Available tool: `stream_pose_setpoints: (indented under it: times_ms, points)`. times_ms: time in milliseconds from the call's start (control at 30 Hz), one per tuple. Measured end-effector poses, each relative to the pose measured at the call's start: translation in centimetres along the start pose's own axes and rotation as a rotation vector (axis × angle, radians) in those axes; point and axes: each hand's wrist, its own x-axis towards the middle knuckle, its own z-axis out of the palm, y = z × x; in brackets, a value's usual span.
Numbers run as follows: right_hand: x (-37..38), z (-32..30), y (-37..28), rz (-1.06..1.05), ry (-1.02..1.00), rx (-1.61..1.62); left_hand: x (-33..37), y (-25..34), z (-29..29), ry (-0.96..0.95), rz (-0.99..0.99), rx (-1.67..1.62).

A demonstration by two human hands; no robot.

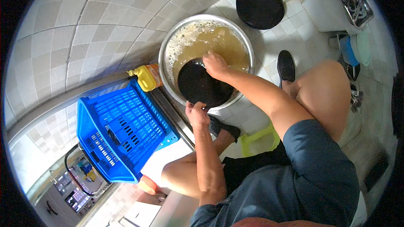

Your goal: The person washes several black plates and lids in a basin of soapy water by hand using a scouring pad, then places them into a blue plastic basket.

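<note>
A black round tray [202,85] leans in a large metal basin [164,54] of cloudy, brownish, foamy water. At the tray's near edge, my left hand [197,113] pinches the rim between thumb and fingers. My right hand [215,64] is closed over the far part of the same tray, just above the water. Whatever its fingers hold, if anything, is hidden beneath them.
A second black round object [260,7] lies on the tiled floor beyond the basin. Left of the basin are a yellow jug [146,78] and a blue plastic crate [126,130]. A white bin [322,8] topped by a metal pan of utensils stands far right. Under me is a green stool [257,138].
</note>
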Motion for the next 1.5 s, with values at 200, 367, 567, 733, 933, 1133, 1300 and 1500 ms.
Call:
stream_pose_setpoints:
  times_ms: [200,367,567,733,933,1133,1300,1500]
  points:
    - [0.0,-0.3,-5.3,-0.433,0.071,0.357,-0.8,1.1,0.5,-0.151,-0.082,-0.002]
    - [-2.2,0.5,-6.9,-0.614,0.03,0.522,0.0,0.8,-0.7,-0.074,-0.122,0.001]
    - [1.0,-0.4,-0.4,-0.315,0.163,0.118,-0.1,-0.6,0.2,-0.096,-0.107,-0.074]
    - [-0.6,-2.2,-0.8,0.087,-0.246,-0.181,1.9,-1.0,-2.0,0.064,-0.044,-0.109]
    - [-1.2,0.7,0.2,0.315,-0.19,0.1,6.0,-3.8,-3.5,-0.02,-0.1,-0.291]
    - [-0.3,3.0,4.7,0.339,0.069,0.148,9.5,-7.8,-1.8,-0.182,-0.347,-0.514]
    - [0.2,1.8,5.5,0.25,-0.042,0.104,12.1,-8.8,-1.4,-0.224,-0.331,-0.523]
    - [0.3,-0.4,6.2,0.155,-0.124,0.071,15.7,-7.4,-2.3,-0.16,-0.387,-0.374]
